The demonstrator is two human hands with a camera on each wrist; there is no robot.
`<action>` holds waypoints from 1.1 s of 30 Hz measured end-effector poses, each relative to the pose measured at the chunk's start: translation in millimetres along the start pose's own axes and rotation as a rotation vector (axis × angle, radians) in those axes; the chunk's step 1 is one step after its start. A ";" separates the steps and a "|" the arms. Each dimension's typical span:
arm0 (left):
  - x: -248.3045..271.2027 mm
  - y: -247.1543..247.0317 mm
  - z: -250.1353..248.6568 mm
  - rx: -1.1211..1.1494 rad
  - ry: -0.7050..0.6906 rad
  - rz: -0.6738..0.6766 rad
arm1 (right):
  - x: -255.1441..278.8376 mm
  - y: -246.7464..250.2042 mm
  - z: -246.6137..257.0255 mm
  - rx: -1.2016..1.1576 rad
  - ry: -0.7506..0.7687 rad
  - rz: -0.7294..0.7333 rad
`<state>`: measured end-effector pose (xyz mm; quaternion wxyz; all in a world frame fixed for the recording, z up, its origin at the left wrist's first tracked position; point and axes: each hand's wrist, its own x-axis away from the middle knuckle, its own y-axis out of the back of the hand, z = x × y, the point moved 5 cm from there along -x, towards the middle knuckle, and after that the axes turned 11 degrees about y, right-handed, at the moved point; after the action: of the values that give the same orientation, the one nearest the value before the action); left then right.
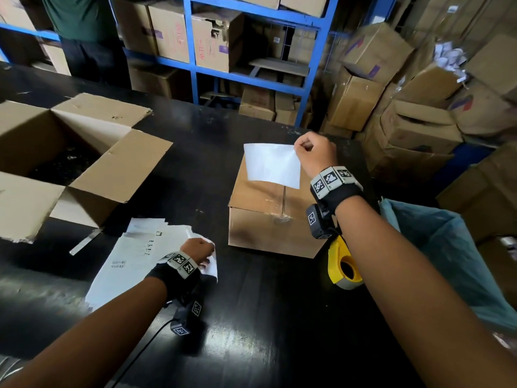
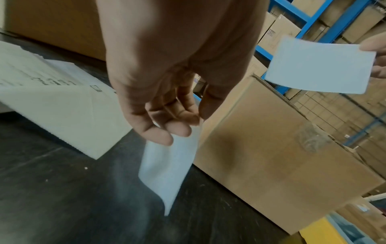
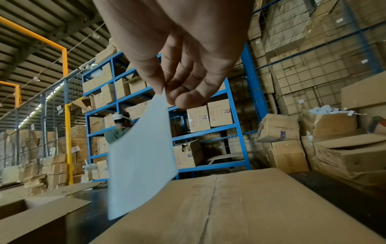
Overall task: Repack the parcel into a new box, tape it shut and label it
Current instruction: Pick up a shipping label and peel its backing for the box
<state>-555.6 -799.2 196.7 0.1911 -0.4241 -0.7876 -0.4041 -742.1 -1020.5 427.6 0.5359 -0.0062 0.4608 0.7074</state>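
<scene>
A small cardboard box [image 1: 268, 219], taped shut along its top seam, stands on the black table [image 1: 251, 317]. My right hand [image 1: 314, 154] pinches a corner of a blank white label [image 1: 272, 165] and holds it just above the box's far end; the right wrist view has the label [image 3: 140, 158] hanging over the box top [image 3: 250, 211]. My left hand [image 1: 200, 249] pinches a white backing sheet [image 2: 169, 170] low over the table, left of the box [image 2: 282, 156]. The label [image 2: 319, 66] shows at upper right in that view.
A large open box [image 1: 64, 166] sits at the left. Printed white sheets [image 1: 134, 259] lie by my left hand. A yellow tape dispenser [image 1: 345, 266] rests right of the small box. A blue-lined bin [image 1: 447, 256] stands at the right. Blue shelving [image 1: 193, 51], stacked cartons and a person [image 1: 81, 32] are behind.
</scene>
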 end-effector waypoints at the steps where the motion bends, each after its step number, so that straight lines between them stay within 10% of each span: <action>1: 2.0 -1.5 -2.8 -0.019 -0.011 -0.004 | 2.2 -2.2 0.7 0.002 0.004 0.007; 8: 16.6 -2.5 -41.9 -0.403 -0.234 -0.082 | 12.6 -10.3 2.7 0.009 0.023 0.034; 12: 31.0 20.4 -88.4 -0.176 -0.334 -0.208 | 17.2 -13.0 9.9 0.020 0.047 0.046; 18: 50.7 38.6 -173.3 0.430 -0.430 0.058 | 30.1 -21.4 35.9 0.027 0.218 0.044; 25: 33.2 44.9 -194.4 0.420 -0.285 0.176 | 36.1 -44.8 47.8 0.044 0.265 0.148; 33: 15.4 59.2 -197.4 0.345 -0.456 0.106 | 43.4 -63.1 48.8 -0.045 0.094 0.300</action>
<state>-523.9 -930.3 353.2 0.0992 -0.5059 -0.8440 -0.1478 -688.7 -955.6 393.2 0.4015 0.0176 0.4653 0.7886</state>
